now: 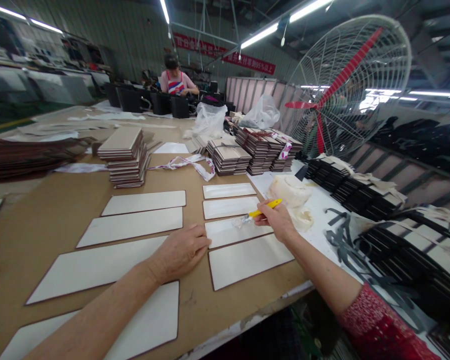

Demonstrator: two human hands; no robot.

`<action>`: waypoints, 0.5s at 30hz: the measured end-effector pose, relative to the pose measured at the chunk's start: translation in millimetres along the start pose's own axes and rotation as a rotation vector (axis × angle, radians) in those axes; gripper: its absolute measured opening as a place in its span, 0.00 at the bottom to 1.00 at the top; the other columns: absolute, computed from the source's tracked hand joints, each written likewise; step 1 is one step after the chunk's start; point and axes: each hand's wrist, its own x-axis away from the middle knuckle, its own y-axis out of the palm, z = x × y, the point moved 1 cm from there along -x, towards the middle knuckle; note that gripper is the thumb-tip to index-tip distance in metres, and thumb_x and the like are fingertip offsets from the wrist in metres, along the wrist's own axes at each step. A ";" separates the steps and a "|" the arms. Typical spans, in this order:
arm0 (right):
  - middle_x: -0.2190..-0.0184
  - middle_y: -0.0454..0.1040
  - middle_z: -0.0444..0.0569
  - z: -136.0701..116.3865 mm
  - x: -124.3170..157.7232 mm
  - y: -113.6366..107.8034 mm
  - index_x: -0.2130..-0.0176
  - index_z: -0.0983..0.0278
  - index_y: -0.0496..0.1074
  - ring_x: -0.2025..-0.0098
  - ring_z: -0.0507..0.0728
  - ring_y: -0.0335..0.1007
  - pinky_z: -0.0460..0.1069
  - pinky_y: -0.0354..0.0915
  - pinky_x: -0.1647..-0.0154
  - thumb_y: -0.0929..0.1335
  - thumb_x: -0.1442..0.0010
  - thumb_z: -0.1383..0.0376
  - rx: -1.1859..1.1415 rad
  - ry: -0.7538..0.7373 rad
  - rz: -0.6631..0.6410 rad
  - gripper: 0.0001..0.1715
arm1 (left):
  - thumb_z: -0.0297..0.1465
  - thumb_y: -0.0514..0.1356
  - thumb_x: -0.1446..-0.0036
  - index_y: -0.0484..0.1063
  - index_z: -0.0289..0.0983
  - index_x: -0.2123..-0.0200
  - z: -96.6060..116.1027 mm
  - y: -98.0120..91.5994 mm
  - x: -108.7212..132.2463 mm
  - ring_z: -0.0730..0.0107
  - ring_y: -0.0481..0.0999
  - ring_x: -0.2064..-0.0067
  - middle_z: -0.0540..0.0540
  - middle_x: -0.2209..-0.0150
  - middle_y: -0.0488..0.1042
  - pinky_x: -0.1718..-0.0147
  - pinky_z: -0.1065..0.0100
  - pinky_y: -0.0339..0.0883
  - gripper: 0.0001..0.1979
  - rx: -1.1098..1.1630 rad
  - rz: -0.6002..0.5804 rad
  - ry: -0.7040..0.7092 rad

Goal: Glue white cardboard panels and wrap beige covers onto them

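A paintbrush (264,207) with a yellow handle is gripped in my right hand (275,218). Its bristles touch a white panel with a dark edge (225,233), and a wet-looking whitish patch shows around them. My left hand (185,248) has its fingers bent and close together, with the fingertips at the left edge of that same panel. Two more white panels (229,190) lie beyond it, and another white panel (251,261) lies nearer to me. To the left, under and beside my left forearm, a column of several larger panels (131,228) lies flat.
Stacks of panels (123,155) and tied bundles (228,156) stand farther back on the brown table (195,295). A whitish roll-like tub (290,192) sits beyond my right hand. Black bundles (408,245), grey straps (345,250) and a large fan (345,90) are right. A person (176,80) works behind.
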 end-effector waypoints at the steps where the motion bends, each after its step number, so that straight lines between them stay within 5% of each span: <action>1: 0.78 0.77 0.47 0.9 -1.4 -6.6 0.70 0.65 0.69 0.77 0.54 0.75 0.48 0.77 0.76 0.69 0.44 0.66 0.014 -0.005 0.016 0.05 | 0.27 0.51 0.33 0.74 0.39 0.63 0.2 0.1 0.0 0.62 0.70 0.58 0.45 0.63 0.71 0.59 0.61 0.65 0.11 0.003 -0.002 -0.002; 15: 0.81 0.77 0.45 10.5 -15.6 -76.5 0.70 0.64 0.73 0.78 0.56 0.77 0.45 0.74 0.79 0.71 0.46 0.64 0.171 -0.091 0.192 0.05 | 0.27 0.50 0.32 0.74 0.39 0.61 -0.7 1.9 0.0 0.62 0.70 0.58 0.45 0.62 0.71 0.56 0.60 0.65 0.12 0.056 -0.039 -0.027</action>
